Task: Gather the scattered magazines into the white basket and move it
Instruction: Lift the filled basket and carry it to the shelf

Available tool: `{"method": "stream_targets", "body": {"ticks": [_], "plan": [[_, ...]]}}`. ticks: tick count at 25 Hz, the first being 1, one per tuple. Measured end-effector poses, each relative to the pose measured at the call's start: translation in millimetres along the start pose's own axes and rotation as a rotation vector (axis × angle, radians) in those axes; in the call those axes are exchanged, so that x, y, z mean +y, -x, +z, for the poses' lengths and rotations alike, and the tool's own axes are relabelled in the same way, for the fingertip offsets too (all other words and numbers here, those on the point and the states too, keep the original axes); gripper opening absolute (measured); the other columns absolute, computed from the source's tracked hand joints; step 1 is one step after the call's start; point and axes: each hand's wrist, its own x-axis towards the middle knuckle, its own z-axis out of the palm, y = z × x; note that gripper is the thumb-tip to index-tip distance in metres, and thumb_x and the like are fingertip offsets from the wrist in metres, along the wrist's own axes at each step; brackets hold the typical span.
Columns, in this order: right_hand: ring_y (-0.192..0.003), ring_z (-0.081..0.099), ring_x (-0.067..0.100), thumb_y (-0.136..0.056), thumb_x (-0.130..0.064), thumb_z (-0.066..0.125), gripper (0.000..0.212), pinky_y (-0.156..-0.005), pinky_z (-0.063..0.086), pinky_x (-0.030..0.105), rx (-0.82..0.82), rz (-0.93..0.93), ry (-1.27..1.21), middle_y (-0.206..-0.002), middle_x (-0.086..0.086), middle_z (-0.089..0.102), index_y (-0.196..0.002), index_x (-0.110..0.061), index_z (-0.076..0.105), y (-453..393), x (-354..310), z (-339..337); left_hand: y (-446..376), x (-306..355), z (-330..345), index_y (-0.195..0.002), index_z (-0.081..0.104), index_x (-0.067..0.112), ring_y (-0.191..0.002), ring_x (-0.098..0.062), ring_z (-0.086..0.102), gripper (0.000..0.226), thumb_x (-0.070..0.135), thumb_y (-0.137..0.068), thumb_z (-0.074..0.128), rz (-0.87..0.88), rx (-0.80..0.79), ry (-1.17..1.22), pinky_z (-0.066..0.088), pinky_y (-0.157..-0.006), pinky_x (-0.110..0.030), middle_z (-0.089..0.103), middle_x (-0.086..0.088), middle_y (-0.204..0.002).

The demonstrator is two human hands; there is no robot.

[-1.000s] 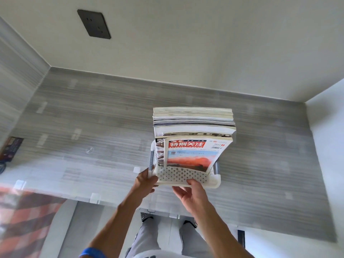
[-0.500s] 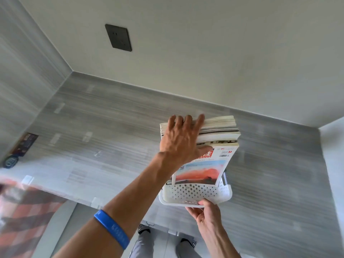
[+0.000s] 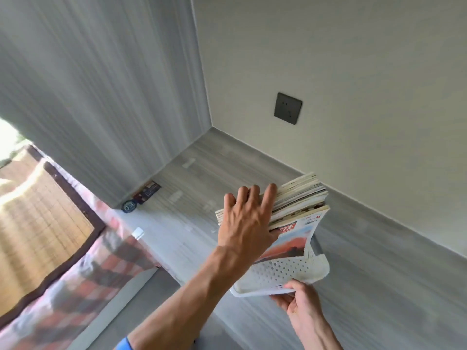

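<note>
The white basket (image 3: 280, 274), a perforated plastic one, is held above the grey wood-grain tabletop (image 3: 379, 286), near the corner where two walls meet. Inside it stands a thick stack of magazines (image 3: 300, 200), leaning to the right; the front magazine (image 3: 290, 238) has an orange-red cover picture and red characters. The left hand (image 3: 246, 223) lies flat against the near side of the stack, with its fingers (image 3: 254, 198) spread and stretched out, the tips reaching the upper edge of the stack. The right hand (image 3: 300, 306) is under the basket and its fingers (image 3: 294, 286) are curled around the lower rim, gripping it. A dark wall socket (image 3: 288, 108) is on the pale wall behind. At the far left corner of the tabletop lie a small dark card (image 3: 146, 192) and a round blue object (image 3: 129, 205). A checked blanket (image 3: 83, 286) covers the bed at the left.
</note>
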Motion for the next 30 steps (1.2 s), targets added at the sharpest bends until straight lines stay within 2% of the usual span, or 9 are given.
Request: {"method": "stream_targets", "body": {"ticks": [2,6,9,15,21,24,26,28,30], "plan": [[-0.073,0.063,0.037,-0.081,0.013,0.045,0.027,-0.048,0.058,0.038,-0.028,0.023,0.061,-0.086,0.025,0.06,-0.103,0.001,0.054,-5.9,-4.4,37.2,-10.1,-23.6,-10.5,-0.132,0.04,0.021,-0.091,-0.026,0.052,0.086,0.059,-0.063,0.074,-0.017,0.013,-0.047,0.04,-0.079,-0.042,0.058,-0.005,-0.102],[-0.082,0.066,0.043,-0.077,0.012,0.047,0.03,-0.057,0.059,0.044,-0.112,0.011,0.131,-0.09,0.025,0.064,-0.103,0.001,0.056,-28.3,34.4,195.7,-37.4,-192.6,-25.6,-0.134,0.036,0.021,-0.095,-0.026,0.053,0.089,0.064,-0.065,0.072,-0.139,0.059,-0.07,0.038,-0.08,-0.039,0.059,-0.004,-0.106],[-0.087,0.068,0.043,-0.075,0.011,0.048,0.038,-0.061,0.059,0.045,-0.163,0.025,0.169,-0.096,0.027,0.068,-0.11,0.001,0.058,-44.2,51.1,295.5,-58.5,-287.7,-31.4,-0.134,0.033,0.021,-0.094,-0.028,0.052,0.086,0.061,-0.068,0.072,-0.21,0.058,-0.069,0.036,-0.079,-0.039,0.058,-0.006,-0.106],[-0.089,0.07,0.041,-0.076,0.013,0.042,0.043,-0.055,0.061,0.042,-0.151,0.074,0.329,-0.108,0.029,0.069,-0.116,0.004,0.057,-93.5,70.8,418.4,-92.7,-391.1,-11.4,-0.135,0.024,0.019,-0.098,-0.028,0.05,0.079,0.053,-0.077,0.066,-0.302,0.024,-0.137,0.039,-0.082,-0.041,0.055,-0.007,-0.111],[-0.092,0.075,0.032,-0.084,0.006,0.047,0.038,-0.071,0.062,0.042,-0.383,-0.02,0.702,-0.104,0.018,0.076,-0.119,-0.008,0.057,-135.7,57.6,456.6,-90.4,-429.2,31.9,-0.134,0.034,0.013,-0.095,-0.028,0.053,0.073,0.056,-0.079,0.057,-0.354,-0.035,-0.273,0.042,-0.08,-0.04,0.057,-0.008,-0.107],[-0.096,0.074,0.033,-0.094,0.002,0.049,0.031,-0.075,0.062,0.043,-0.43,0.008,0.71,-0.111,0.018,0.073,-0.122,-0.011,0.053,-144.4,62.7,450.4,-98.0,-435.0,36.5,-0.133,0.038,0.012,-0.1,-0.029,0.051,0.082,0.059,-0.073,0.068,-0.375,-0.057,-0.356,0.042,-0.085,-0.043,0.053,-0.011,-0.115],[-0.098,0.073,0.033,-0.097,-0.003,0.05,0.03,-0.075,0.062,0.042,-0.409,0.013,0.648,-0.115,0.017,0.071,-0.125,-0.013,0.052,-149.6,68.7,445.9,-95.1,-435.0,33.7,-0.134,0.042,0.013,-0.104,-0.031,0.052,0.077,0.06,-0.076,0.063,-0.325,-0.003,-0.363,0.043,-0.087,-0.046,0.053,-0.013,-0.125],[-0.097,0.073,0.034,-0.098,-0.012,0.055,0.03,-0.078,0.062,0.045,-0.377,0.027,0.622,-0.116,0.014,0.071,-0.127,-0.017,0.052,-152.5,68.8,442.3,-64.8,-431.7,34.6,-0.129,0.052,0.017,-0.106,-0.034,0.053,0.055,0.054,-0.087,0.052,-0.255,0.156,-0.203,0.043,-0.086,-0.047,0.054,-0.013,-0.13],[-0.094,0.073,0.034,-0.094,-0.028,0.064,0.038,-0.081,0.061,0.045,-0.3,-0.006,0.85,-0.112,0.005,0.069,-0.128,-0.02,0.052,-148.6,65.2,439.4,-17.7,-419.4,39.6,-0.117,0.06,0.017,-0.106,-0.031,0.054,0.037,0.041,-0.09,0.056,-0.309,0.261,0.081,0.043,-0.086,-0.04,0.055,-0.008,-0.126]]}}
